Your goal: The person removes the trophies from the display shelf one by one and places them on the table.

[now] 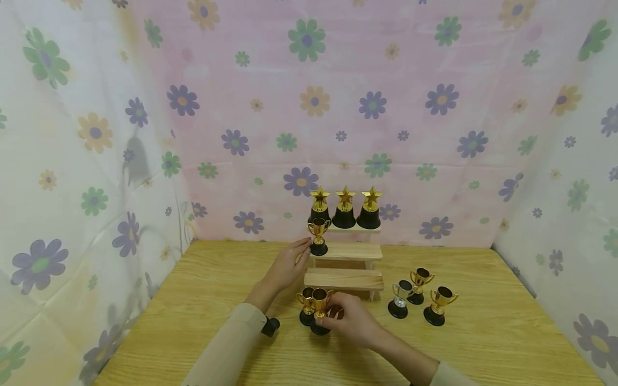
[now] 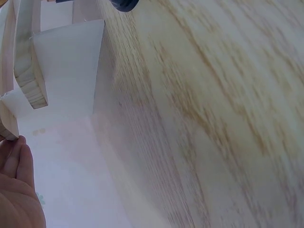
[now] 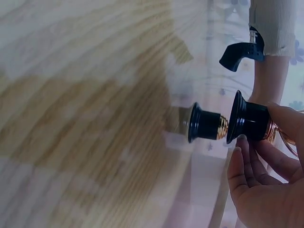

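Flowery cloth (image 1: 309,123) covers the back and both sides around a wood-grain desk (image 1: 193,305), and honestly the tight spot is lower middle of the frame. Right hand (image 1: 354,321) has a small gold cup (image 1: 320,299) pinched between thumb and fingers, low down near its black base, and a second gold cup (image 1: 306,298) is so close I can't make out a gap from the head view. If the held one swings left, it could catch that neighbor and tip it. Left hand (image 1: 288,264) isn't gripping anything as far as I can see: its fingers look straight, tips at the left end of the middle step (image 1: 354,251) of a little wooden stand (image 1: 344,279). That's right beside another gold cup (image 1: 318,236), so a careless nudge could knock it or shift the step. Watch the black gadget (image 1: 271,326) under that wrist too, since dragging the arm right might bump the lower pair. Further up, three star trophies (image 1: 345,202) stand in a row on top, and I'd guess any jolt to the stand would wobble them. Over at lower right, a silver cup (image 1: 399,300) and two more gold ones (image 1: 438,306) are bunched up; toppling one might take out another, but neither hand is touching them.
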The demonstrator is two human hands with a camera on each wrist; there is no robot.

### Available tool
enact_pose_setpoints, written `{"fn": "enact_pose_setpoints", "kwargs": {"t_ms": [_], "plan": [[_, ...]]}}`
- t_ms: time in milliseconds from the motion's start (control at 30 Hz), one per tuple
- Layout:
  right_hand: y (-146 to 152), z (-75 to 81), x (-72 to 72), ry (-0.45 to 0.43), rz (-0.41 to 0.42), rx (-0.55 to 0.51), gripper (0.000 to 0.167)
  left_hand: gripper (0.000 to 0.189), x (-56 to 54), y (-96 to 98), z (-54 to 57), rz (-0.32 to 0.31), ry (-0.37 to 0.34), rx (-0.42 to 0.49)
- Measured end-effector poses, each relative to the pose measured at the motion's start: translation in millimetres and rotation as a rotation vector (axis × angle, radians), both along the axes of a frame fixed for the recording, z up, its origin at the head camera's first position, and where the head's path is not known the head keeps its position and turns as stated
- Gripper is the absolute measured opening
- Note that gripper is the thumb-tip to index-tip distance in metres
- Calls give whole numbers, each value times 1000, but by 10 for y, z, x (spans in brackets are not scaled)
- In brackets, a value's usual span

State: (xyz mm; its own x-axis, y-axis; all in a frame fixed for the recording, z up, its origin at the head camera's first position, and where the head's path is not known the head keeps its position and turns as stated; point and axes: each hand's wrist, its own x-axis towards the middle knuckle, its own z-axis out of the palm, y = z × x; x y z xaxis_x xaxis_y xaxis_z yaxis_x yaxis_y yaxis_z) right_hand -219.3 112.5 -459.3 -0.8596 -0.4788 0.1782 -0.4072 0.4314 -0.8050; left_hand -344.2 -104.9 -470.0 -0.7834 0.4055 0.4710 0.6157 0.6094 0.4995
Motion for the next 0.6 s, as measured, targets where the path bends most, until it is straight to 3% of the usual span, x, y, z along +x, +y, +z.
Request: {"fn": "enact_pose_setpoints", "kwargs": {"t_ms": [600], "plan": [[-219,-61,82,-20,76,-25,14,43,8,11,6,6,-24,12]]}}
